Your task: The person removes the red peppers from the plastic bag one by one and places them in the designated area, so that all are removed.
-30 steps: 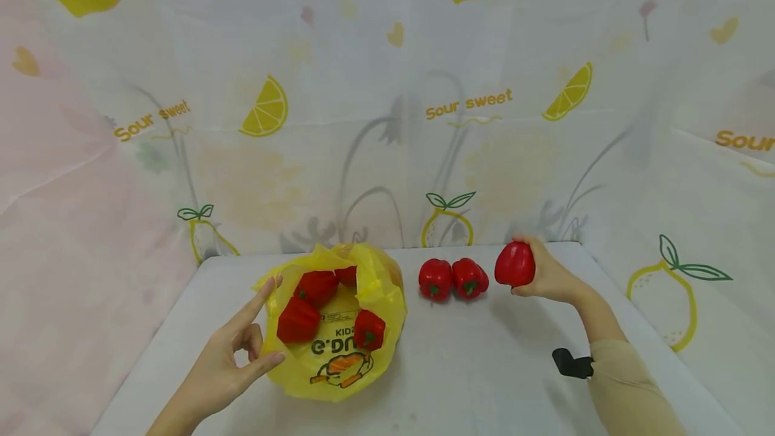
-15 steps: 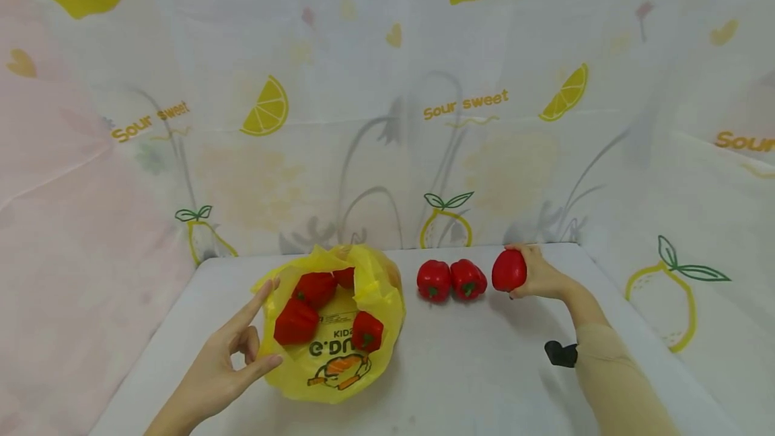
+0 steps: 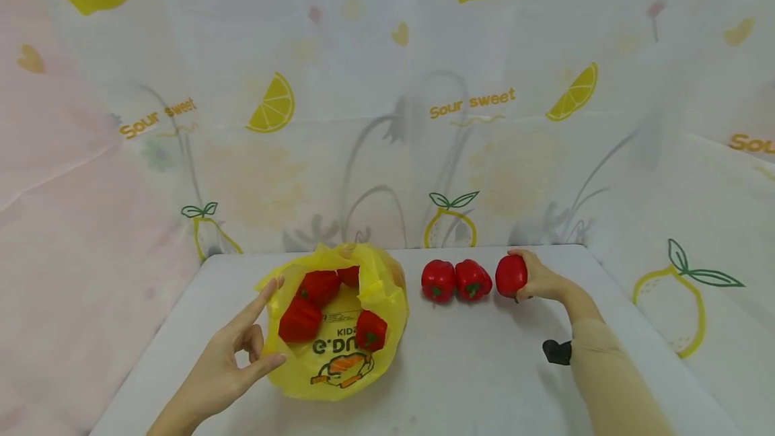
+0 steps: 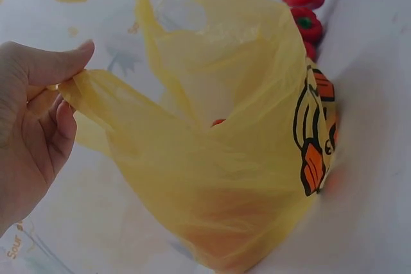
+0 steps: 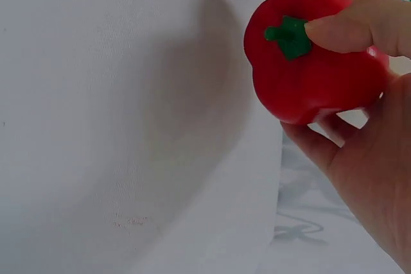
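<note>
My left hand point(image 3: 227, 358) pinches the edge of a yellow plastic bag point(image 3: 387, 295) between thumb and fingers, as the left wrist view shows. The bag's mouth is spread, and several red bell peppers lie inside, among them one with its green stem showing point(image 3: 371, 332). At the back right, my right hand point(image 3: 539, 280) grips another red bell pepper point(image 5: 321, 81), thumb beside its green stem, low over the table. Two more red bell peppers, the left one point(image 3: 438, 281) and the right one point(image 3: 473, 280), stand side by side just left of it.
The white table point(image 3: 472, 369) ends at a patterned cloth backdrop point(image 3: 339, 153) with lemon prints, which also hangs at both sides. A black strap end point(image 3: 557, 352) sticks out from the right sleeve point(image 3: 611, 375).
My right hand has lowered the bell pepper toward the table, near the end of the row of two. The left hand and the bag have stayed in place.
</note>
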`<state>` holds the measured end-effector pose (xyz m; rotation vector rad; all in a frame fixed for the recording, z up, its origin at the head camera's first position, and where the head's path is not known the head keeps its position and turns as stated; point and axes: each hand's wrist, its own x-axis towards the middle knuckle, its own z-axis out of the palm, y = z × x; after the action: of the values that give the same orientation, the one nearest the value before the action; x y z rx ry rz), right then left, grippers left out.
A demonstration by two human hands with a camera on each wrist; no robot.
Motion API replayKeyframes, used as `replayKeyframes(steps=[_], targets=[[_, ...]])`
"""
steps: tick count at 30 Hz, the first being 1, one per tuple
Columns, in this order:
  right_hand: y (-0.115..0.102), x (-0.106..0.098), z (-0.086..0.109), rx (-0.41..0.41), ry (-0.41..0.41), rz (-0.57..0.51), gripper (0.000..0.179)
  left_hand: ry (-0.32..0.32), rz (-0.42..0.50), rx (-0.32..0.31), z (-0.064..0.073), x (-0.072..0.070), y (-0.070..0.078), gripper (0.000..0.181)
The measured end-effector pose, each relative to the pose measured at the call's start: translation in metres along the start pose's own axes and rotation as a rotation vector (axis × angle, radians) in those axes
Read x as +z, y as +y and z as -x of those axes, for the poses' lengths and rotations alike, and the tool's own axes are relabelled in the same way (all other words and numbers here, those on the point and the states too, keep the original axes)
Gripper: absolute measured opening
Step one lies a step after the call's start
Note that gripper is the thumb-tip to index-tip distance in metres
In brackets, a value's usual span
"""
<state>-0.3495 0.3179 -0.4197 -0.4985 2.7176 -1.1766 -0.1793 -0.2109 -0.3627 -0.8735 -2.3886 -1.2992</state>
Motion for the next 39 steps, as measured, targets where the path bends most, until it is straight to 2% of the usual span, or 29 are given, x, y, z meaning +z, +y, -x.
replayKeyframes(steps=[7, 11, 16, 23, 30, 39], targets=[[0.003, 0.003, -0.006, 0.046, -0.011, -0.024, 0.096, -0.005, -0.005, -0.016, 0.000, -0.001, -0.001, 0.096], [0.003, 0.005, -0.009, 0.039, -0.017, -0.035, 0.095, -0.003, -0.004, -0.012, -0.001, -0.001, -0.002, 0.096], [0.002, 0.007, -0.011, 0.050, -0.024, -0.035, 0.091, 0.017, 0.019, 0.033, -0.002, 0.001, -0.001, 0.096], [0.004, 0.005, -0.011, 0.086, -0.047, -0.034, 0.093, -0.002, -0.007, -0.025, -0.002, 0.000, -0.002, 0.096], [0.007, 0.007, -0.012, 0.085, -0.042, -0.026, 0.092, -0.004, -0.009, -0.016, -0.001, -0.001, -0.003, 0.097], [0.006, 0.011, -0.009, 0.137, -0.046, -0.010, 0.090, -0.004, 0.001, -0.005, -0.001, 0.000, -0.003, 0.095]])
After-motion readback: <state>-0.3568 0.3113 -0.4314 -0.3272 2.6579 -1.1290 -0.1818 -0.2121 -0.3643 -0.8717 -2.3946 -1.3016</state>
